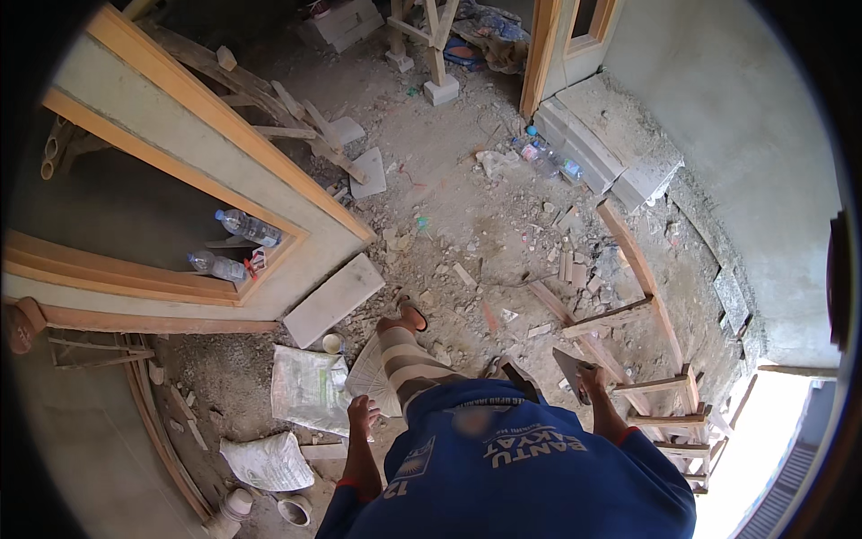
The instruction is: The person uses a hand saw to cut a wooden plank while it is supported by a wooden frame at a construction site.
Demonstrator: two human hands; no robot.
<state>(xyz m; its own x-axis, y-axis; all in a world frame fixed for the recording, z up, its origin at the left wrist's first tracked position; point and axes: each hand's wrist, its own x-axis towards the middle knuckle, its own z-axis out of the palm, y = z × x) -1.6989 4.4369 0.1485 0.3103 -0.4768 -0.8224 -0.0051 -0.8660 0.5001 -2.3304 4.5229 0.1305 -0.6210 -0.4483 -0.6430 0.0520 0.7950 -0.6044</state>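
Low in the view my left hand (pixel 363 412) hangs over pale sacks (pixel 305 382) on the floor, fingers curled; whether they hold anything is too small to tell. My right hand (pixel 593 384) grips a flat metal trowel (pixel 571 370), held out beside wooden pieces. Between the hands are my blue shirt and my legs, with sandals on the rubble. A pale block (pixel 332 300) lies just beyond the sacks, with a small pot (pixel 333 343) next to it.
An orange wooden window frame (pixel 296 171) with plastic bottles (pixel 247 229) stands left. Timbers and a wooden ladder-like piece (pixel 666 384) lie right. Stepped blocks (pixel 593 144) line the right wall; bottles and debris lie before them. Wooden props (pixel 437 67) stand at back; a bright opening is lower right.
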